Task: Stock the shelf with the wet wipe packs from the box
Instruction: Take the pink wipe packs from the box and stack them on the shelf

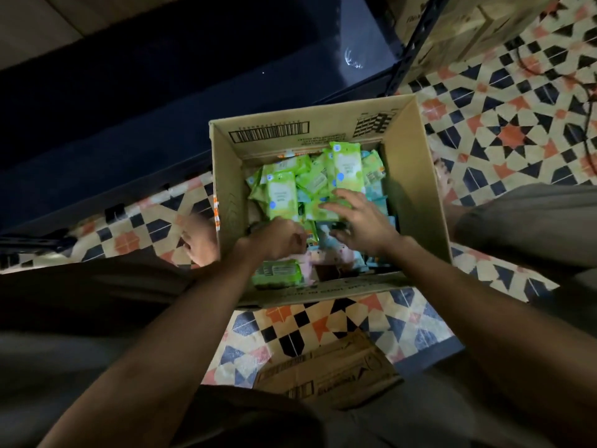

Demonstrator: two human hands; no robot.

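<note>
An open cardboard box stands on the tiled floor, holding several green wet wipe packs in a loose heap, with pale blue and pink packs beneath. Both my hands are inside the box. My left hand has its fingers curled down among the packs at the near left; what they hold is hidden. My right hand lies spread with straight fingers on a green pack near the middle. The dark shelf runs along the left and top, just behind the box.
A bare foot stands left of the box and another right of it. A flattened cardboard piece lies on the patterned floor near me. More cartons sit at top right behind a shelf post.
</note>
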